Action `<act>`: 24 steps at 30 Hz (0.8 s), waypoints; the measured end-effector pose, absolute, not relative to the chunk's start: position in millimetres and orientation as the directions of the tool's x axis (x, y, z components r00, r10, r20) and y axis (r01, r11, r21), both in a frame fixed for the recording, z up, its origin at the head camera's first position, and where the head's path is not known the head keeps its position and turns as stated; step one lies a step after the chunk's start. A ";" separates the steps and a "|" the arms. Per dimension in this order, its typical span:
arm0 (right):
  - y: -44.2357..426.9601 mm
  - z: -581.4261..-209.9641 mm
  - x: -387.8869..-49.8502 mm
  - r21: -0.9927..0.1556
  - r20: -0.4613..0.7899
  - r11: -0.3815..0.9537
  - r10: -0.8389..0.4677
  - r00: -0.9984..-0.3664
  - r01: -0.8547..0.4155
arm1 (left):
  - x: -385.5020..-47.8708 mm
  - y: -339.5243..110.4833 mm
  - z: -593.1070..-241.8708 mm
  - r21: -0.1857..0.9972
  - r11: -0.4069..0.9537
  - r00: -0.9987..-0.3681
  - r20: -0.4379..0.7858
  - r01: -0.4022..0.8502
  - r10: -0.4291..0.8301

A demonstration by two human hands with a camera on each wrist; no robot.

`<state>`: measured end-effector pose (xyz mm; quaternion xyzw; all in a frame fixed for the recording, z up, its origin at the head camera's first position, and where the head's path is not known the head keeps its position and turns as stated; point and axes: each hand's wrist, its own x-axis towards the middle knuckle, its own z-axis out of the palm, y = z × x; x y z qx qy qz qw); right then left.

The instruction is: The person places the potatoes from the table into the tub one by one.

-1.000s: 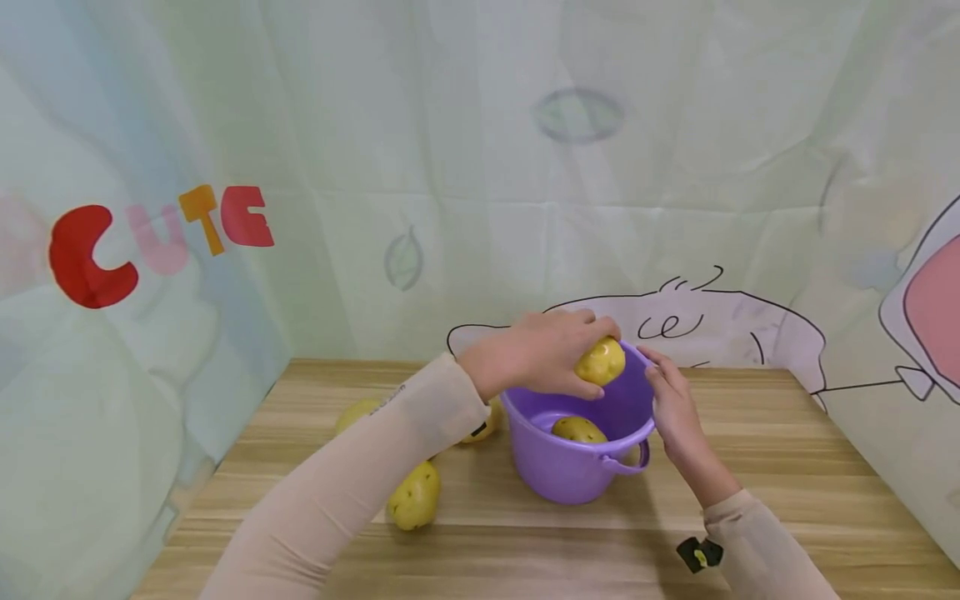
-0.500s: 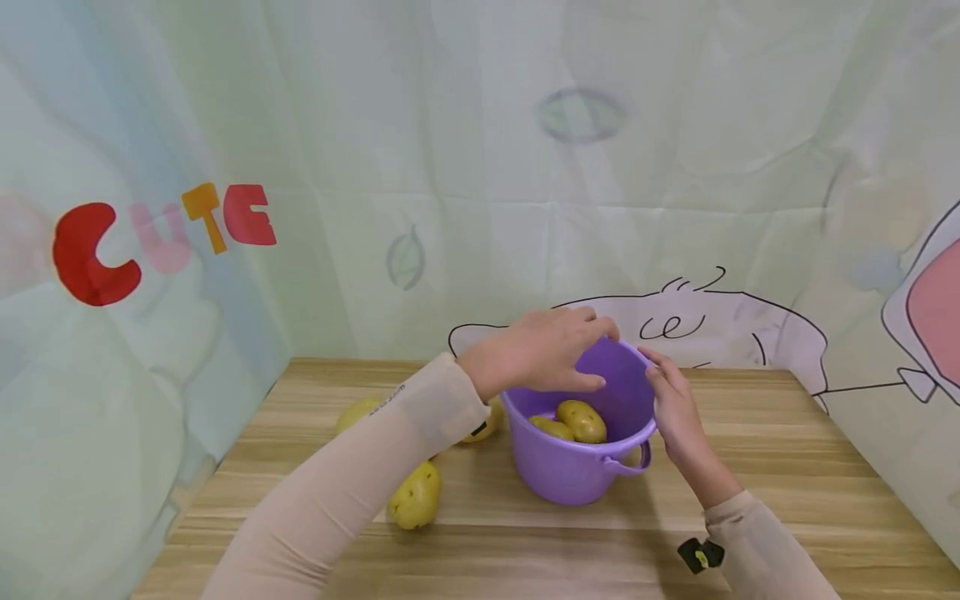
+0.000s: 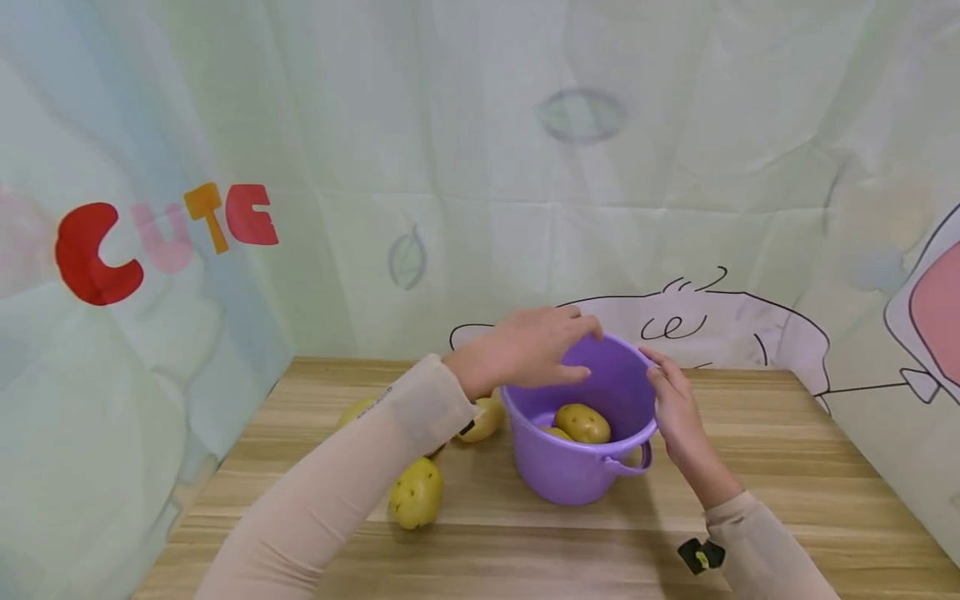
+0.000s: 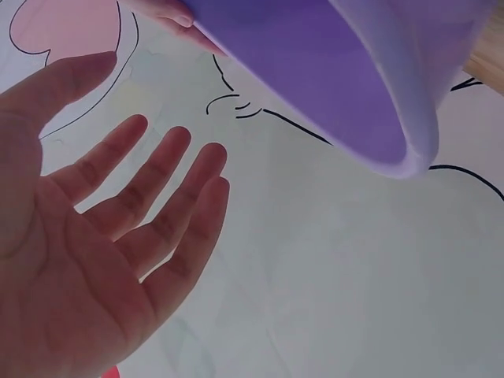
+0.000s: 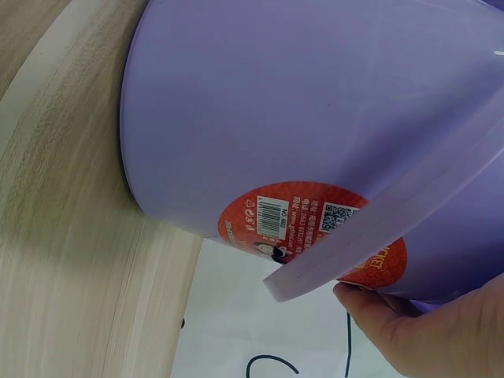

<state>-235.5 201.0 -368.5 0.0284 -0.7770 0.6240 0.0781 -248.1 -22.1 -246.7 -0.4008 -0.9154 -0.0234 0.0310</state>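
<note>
Fingers (image 4: 134, 189) of the left hand (image 3: 528, 348) stood wide and empty near the purple bucket (image 3: 562, 477); the right hand (image 3: 677, 408) gripped its side. Two potatoes (image 3: 583, 424) lay inside; low, gentle releases likely suited them.

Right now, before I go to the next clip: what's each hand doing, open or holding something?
Left hand: open, holding nothing.
Right hand: closed, holding the purple bucket.
</note>
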 end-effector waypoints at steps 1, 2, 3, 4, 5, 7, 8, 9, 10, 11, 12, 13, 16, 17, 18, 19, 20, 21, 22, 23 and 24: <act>200.9 -368.2 -235.4 -0.965 0.158 0.220 0.054 -0.986 -0.143 | -248.3 -23.1 -246.7 0.022 0.678 -0.677 0.077 0.735 0.732; 200.9 -368.0 -235.2 -0.965 0.160 0.221 0.054 -0.986 -0.144 | -248.6 -24.3 -246.9 0.028 0.677 -0.677 0.078 0.735 0.732; 200.8 -367.7 -235.1 -0.964 0.162 0.222 0.053 -0.985 -0.147 | -248.8 -25.5 -247.0 0.030 0.678 -0.678 0.077 0.734 0.731; 200.8 -367.5 -235.0 -0.963 0.164 0.224 0.053 -0.985 -0.148 | -248.9 -26.8 -246.9 0.036 0.679 -0.680 0.078 0.733 0.729; 200.7 -367.4 -234.9 -0.963 0.166 0.225 0.052 -0.985 -0.151 | -249.0 -28.1 -246.9 0.037 0.679 -0.679 0.081 0.733 0.729; 200.7 -367.4 -234.8 -0.961 0.170 0.229 0.051 -0.984 -0.154 | -248.9 -30.9 -246.8 0.048 0.682 -0.684 0.084 0.730 0.725; 200.7 -367.6 -234.8 -0.961 0.171 0.230 0.051 -0.984 -0.155 | -249.0 -32.4 -246.8 0.051 0.684 -0.686 0.086 0.728 0.723; 200.6 -367.7 -234.8 -0.960 0.172 0.233 0.052 -0.984 -0.155 | -249.1 -34.1 -246.8 0.057 0.686 -0.688 0.086 0.725 0.720; 200.4 -367.8 -234.9 -0.960 0.172 0.234 0.051 -0.984 -0.155 | -249.2 -36.0 -247.0 0.065 0.689 -0.692 0.088 0.722 0.716; 200.2 -367.9 -235.0 -0.960 0.171 0.234 0.050 -0.984 -0.155 | -249.2 -38.2 -247.3 0.070 0.692 -0.696 0.090 0.718 0.713; 200.1 -368.0 -234.9 -0.960 0.170 0.235 0.048 -0.984 -0.155 | -249.4 -40.3 -247.4 0.079 0.694 -0.699 0.090 0.716 0.710; 200.1 -368.1 -234.8 -0.959 0.171 0.236 0.045 -0.984 -0.156 | -249.5 -42.2 -247.5 0.085 0.697 -0.702 0.090 0.712 0.706; 200.9 -369.5 -234.9 -0.961 0.161 0.234 0.035 -0.986 -0.148 | -249.8 -47.7 -247.6 0.092 0.700 -0.706 0.096 0.708 0.701; 201.2 -370.1 -235.0 -0.962 0.157 0.230 0.033 -0.987 -0.145 | -249.8 -49.5 -247.5 0.093 0.702 -0.709 0.097 0.706 0.699; 201.4 -370.5 -235.1 -0.963 0.153 0.229 0.030 -0.988 -0.142 | -250.0 -51.1 -247.6 0.093 0.704 -0.710 0.099 0.704 0.697; 201.5 -370.9 -235.3 -0.964 0.149 0.227 0.029 -0.988 -0.138 | -250.2 -52.8 -247.6 0.093 0.708 -0.714 0.101 0.701 0.693; 201.4 -371.2 -235.6 -0.965 0.144 0.227 0.031 -0.989 -0.134 | -250.7 -54.7 -247.9 0.090 0.708 -0.714 0.103 0.700 0.693; 201.3 -371.2 -235.6 -0.965 0.142 0.228 0.033 -0.989 -0.131 | -251.2 -56.5 -248.1 0.093 0.709 -0.715 0.104 0.699 0.691; 201.0 -371.1 -235.6 -0.965 0.142 0.230 0.034 -0.989 -0.130 | -251.4 -58.3 -248.1 0.096 0.711 -0.718 0.105 0.696 0.688; 200.5 -370.7 -235.6 -0.964 0.143 0.230 0.036 -0.989 -0.131 | -251.7 -60.1 -248.3 0.098 0.715 -0.721 0.106 0.692 0.684; 200.1 -370.2 -235.5 -0.963 0.144 0.234 0.038 -0.989 -0.131 | -252.0 -61.9 -248.5 0.103 0.716 -0.723 0.107 0.691 0.682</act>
